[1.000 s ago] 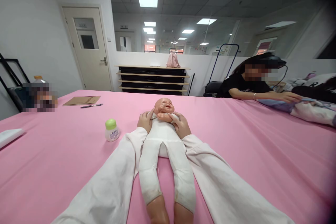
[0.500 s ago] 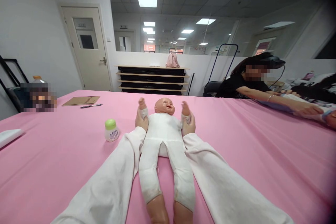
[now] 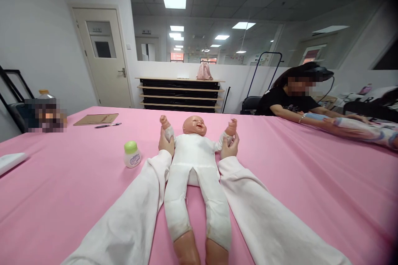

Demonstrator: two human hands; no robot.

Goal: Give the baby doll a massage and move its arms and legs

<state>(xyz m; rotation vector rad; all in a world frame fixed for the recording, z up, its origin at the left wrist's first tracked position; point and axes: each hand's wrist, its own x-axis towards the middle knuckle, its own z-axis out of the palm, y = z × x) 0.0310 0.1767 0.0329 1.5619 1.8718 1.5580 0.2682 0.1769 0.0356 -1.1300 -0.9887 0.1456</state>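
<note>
A baby doll [image 3: 194, 153] with a white cloth body lies on its back on a pink-covered table [image 3: 77, 198], its head at the far end and its bare lower legs towards me. My left hand [image 3: 166, 144] is closed round the doll's arm on the left side of the picture. On the other side, my right hand [image 3: 230, 146] grips the opposite arm. Both doll hands stick up above my fingers, out to either side of the head. Long white sleeves cover my arms, which run along both sides of the doll.
Left of the doll stands a small bottle [image 3: 132, 155] with a green cap. Farther back lie a pen [image 3: 108, 125] and a brown notebook [image 3: 96, 119]. A white object [image 3: 12, 161] sits at the left edge. At right, a co-worker [image 3: 289, 95] in black leans over another doll [image 3: 357, 126].
Both doll arms have spread outward with my hands, the right one more clearly. At the right, the co-worker's hands have drawn back along the other doll.
</note>
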